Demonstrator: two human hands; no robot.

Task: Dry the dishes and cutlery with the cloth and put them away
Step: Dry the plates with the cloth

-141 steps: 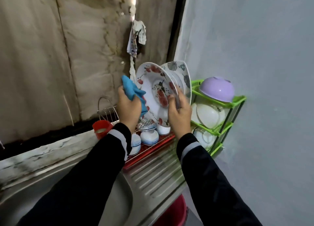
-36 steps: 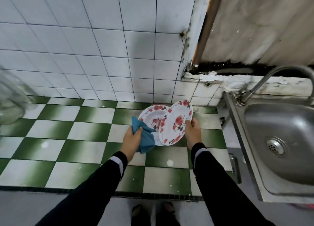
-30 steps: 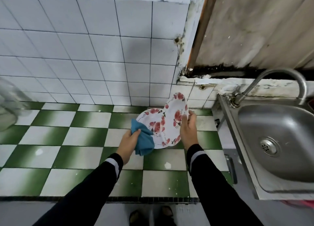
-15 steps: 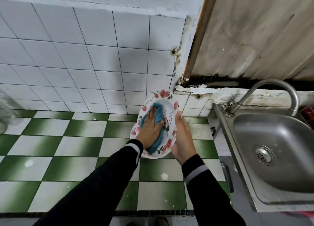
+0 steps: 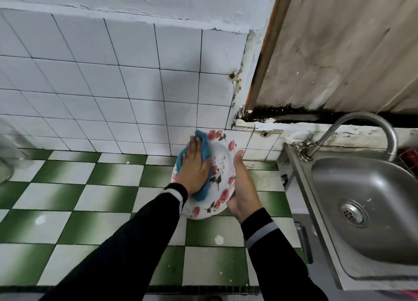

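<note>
Head view: a person in black sleeves with grey-banded cuffs stands at a tiled kitchen counter (image 5: 108, 187), holding a floral plate (image 5: 222, 165) just right of the frame's centre. The plate, white with red roses round its rim, is tilted with its face turned toward the camera, above the counter's green-and-white checkered surface. The left hand (image 5: 195, 169) lies flat on the plate's face, fingers straight and together, pressing a blue cloth (image 5: 204, 150) against it; the cloth shows above the fingertips and below the heel of the hand. The right hand (image 5: 243, 187) grips the plate at its lower right rim, the thumb running up along the edge and the other fingers hidden behind the dish.

White wall tiles (image 5: 113, 86) fill the upper left of the frame. A stainless steel sink (image 5: 323, 210) sits at the right edge, its drain (image 5: 352, 212) visible in the basin and a curved tap (image 5: 362, 124) arching over it from the back corner. A weathered board (image 5: 339, 52) covers the wall at the upper right, above the sink. At the far left edge a clear object (image 5: 9, 156) is too blurred to identify
</note>
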